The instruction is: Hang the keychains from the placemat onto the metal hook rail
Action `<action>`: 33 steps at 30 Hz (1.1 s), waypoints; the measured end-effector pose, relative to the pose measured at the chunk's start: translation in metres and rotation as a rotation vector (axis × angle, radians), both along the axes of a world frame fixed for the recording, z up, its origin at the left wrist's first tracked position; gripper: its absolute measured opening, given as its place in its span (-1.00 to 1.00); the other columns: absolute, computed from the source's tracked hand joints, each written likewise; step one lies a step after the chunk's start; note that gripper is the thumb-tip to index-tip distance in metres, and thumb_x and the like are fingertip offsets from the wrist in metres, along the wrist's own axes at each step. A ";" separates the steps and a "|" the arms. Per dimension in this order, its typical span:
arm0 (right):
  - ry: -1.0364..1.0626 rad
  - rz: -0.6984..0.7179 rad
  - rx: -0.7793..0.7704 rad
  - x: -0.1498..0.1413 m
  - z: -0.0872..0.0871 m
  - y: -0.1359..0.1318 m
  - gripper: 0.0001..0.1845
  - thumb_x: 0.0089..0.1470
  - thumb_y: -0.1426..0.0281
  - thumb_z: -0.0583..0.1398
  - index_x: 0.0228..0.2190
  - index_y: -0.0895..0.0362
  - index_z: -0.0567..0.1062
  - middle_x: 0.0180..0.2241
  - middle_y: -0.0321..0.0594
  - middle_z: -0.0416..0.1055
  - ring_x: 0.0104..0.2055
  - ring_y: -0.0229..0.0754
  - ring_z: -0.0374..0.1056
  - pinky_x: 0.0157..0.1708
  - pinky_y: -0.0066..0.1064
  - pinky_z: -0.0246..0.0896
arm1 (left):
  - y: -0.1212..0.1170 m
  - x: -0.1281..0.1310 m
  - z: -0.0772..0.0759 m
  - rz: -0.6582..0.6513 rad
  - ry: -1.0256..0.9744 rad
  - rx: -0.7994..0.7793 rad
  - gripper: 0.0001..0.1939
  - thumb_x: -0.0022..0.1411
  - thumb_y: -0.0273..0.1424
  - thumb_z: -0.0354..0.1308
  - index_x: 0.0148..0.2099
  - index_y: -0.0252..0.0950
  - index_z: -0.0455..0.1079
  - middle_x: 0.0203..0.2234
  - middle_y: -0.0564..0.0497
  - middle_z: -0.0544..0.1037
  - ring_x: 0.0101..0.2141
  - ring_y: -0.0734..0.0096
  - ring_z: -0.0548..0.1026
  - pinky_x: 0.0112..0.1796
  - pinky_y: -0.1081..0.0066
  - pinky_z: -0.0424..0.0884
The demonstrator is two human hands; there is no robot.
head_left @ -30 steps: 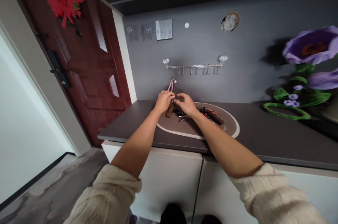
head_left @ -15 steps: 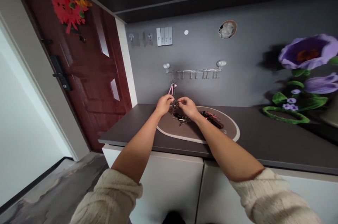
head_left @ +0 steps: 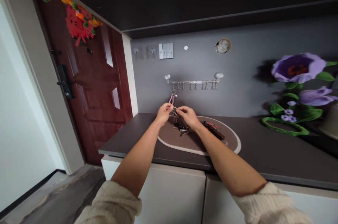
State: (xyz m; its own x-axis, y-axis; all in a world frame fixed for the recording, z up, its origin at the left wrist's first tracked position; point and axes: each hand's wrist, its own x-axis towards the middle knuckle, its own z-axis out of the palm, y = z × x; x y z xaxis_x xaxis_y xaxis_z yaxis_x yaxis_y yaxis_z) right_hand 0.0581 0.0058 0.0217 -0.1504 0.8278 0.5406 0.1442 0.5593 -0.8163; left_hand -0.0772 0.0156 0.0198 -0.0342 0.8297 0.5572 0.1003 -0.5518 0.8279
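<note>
Spread into a clearer loop since the earlier frame, the key ring (head_left: 174, 110) is pinched between the nearly closed fingertips of the left hand (head_left: 163, 114) and right hand (head_left: 189, 116). Below this grip, more keys (head_left: 183, 130) are strewn on a mat (head_left: 171, 141), laid on the table (head_left: 142, 138). Just beyond, a pink strap (head_left: 170, 100) is hung from the hooked rail (head_left: 202, 82). Ring handling seems under way; steady, opposed fingertips are called for.
</note>
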 end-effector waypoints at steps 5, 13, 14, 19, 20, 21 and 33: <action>0.067 0.047 -0.027 0.000 0.002 0.001 -0.72 -0.21 0.21 0.17 -0.49 0.18 0.42 -0.55 -0.32 0.33 -0.52 -0.35 0.18 -0.46 -0.50 0.09 | -0.002 0.000 0.001 0.036 0.049 0.072 -0.90 0.09 -0.40 -0.01 -0.34 -0.33 0.25 -0.47 0.07 0.39 -0.40 0.57 0.33 -0.26 0.50 0.25; 0.221 -0.011 -0.052 0.005 0.010 0.004 -0.64 -0.30 0.12 0.21 -0.50 0.15 0.39 -0.59 -0.33 0.30 -0.55 -0.34 0.17 -0.50 -0.49 0.08 | 0.004 -0.002 -0.004 0.183 0.138 0.123 -0.87 0.11 -0.41 -0.05 -0.34 -0.33 0.28 -0.47 0.06 0.41 -0.41 0.54 0.33 -0.27 0.47 0.25; 0.232 -0.013 -0.045 0.007 0.013 0.005 -0.63 -0.31 0.12 0.22 -0.51 0.15 0.39 -0.58 -0.33 0.31 -0.54 -0.33 0.18 -0.50 -0.49 0.08 | 0.005 -0.003 -0.005 0.213 0.166 0.124 -0.87 0.11 -0.42 -0.05 -0.34 -0.33 0.29 -0.46 0.05 0.42 -0.41 0.53 0.34 -0.28 0.47 0.25; 0.220 -0.065 0.005 0.012 0.033 0.016 -0.67 -0.32 0.17 0.23 -0.52 0.17 0.41 -0.57 -0.31 0.33 -0.52 -0.32 0.20 -0.46 -0.47 0.10 | 0.003 -0.002 -0.008 0.408 0.407 0.153 -0.84 0.13 -0.44 -0.07 -0.36 -0.31 0.33 -0.43 0.01 0.44 -0.36 0.44 0.35 -0.26 0.41 0.24; 0.208 -0.088 0.011 0.012 0.037 0.019 -0.68 -0.31 0.18 0.23 -0.52 0.17 0.41 -0.57 -0.30 0.33 -0.52 -0.32 0.20 -0.47 -0.47 0.10 | 0.001 -0.002 -0.008 0.443 0.465 0.164 -0.83 0.13 -0.45 -0.07 -0.36 -0.31 0.34 -0.42 -0.01 0.45 -0.34 0.41 0.35 -0.25 0.40 0.23; 0.200 -0.110 0.016 0.011 0.041 0.023 -0.69 -0.31 0.19 0.23 -0.53 0.18 0.42 -0.58 -0.30 0.34 -0.53 -0.33 0.20 -0.47 -0.47 0.11 | -0.001 -0.001 -0.008 0.473 0.518 0.175 -0.83 0.14 -0.45 -0.08 -0.35 -0.30 0.35 -0.41 -0.02 0.45 -0.32 0.39 0.35 -0.24 0.39 0.22; 0.361 -0.331 -0.039 -0.014 0.071 0.077 -0.81 -0.25 0.30 0.19 -0.56 0.19 0.43 -0.69 -0.29 0.35 -0.62 -0.28 0.25 -0.57 -0.44 0.18 | -0.006 -0.001 -0.007 0.624 0.705 0.240 -0.77 0.20 -0.43 -0.15 -0.29 -0.26 0.34 -0.37 -0.04 0.43 -0.29 0.34 0.33 -0.26 0.38 0.19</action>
